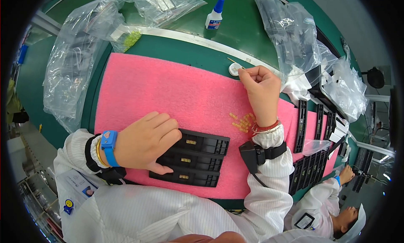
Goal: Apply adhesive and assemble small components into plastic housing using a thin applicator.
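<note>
Three black plastic strips (pixel 203 162) lie side by side on a pink mat, each with a small yellow piece (pixel 185 160) set in it. My left hand (pixel 147 140) rests across their left ends, fingers stretched out and thumb apart on the nearest strip. Farther off, my right hand (pixel 261 85) pinches what looks like a thin wooden stick (pixel 231 59) over a small round white dish (pixel 235 69) just past the mat's far edge. Its fingertips partly hide the stick. Several loose yellow pieces (pixel 242 123) lie near my right wrist.
A pink mat (pixel 143 83) covers much of the green bench. Behind it stands a white bottle with a blue cap (pixel 214 16). Clear plastic bags lie at left (pixel 73 70) and right (pixel 290 33). More black strips (pixel 309 169) sit at right, near a co-worker (pixel 320 205).
</note>
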{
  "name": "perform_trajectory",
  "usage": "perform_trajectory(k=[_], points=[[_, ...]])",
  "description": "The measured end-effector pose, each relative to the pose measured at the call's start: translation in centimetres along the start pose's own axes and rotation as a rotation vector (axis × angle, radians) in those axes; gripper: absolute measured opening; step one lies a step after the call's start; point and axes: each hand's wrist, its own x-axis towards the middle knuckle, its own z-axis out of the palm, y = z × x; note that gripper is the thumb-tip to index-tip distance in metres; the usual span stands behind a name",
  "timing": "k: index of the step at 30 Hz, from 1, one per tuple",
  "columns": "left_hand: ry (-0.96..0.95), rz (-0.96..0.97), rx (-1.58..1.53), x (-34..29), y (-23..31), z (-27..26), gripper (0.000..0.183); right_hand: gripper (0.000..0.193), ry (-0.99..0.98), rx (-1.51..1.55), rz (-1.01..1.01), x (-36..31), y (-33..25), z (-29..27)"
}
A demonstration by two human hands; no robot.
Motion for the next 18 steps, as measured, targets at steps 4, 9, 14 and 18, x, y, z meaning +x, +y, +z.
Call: perform_trajectory(k=[4, 9, 14, 18], points=[[0.021, 0.015, -0.005, -0.04, -0.03, 0.14, 0.074, 0.018, 0.004, 0.019, -0.005, -0.13, 0.05, 0.09], [0.012, 0.015, 0.006, -0.06, -0.03, 0.03, 0.075, 0.017, -0.009, 0.023, -0.001, -0.01, 0.35, 0.24], [0.023, 0.017, 0.004, -0.05, -0.08, 0.03, 0.074, 0.017, -0.003, 0.024, -0.009, 0.08, -0.1, 0.17], [-0.032, 0.034, -0.02, 0.34, 0.17, -0.23, 0.074, 0.017, 0.054, -0.077, -0.047, 0.19, 0.23, -0.17]])
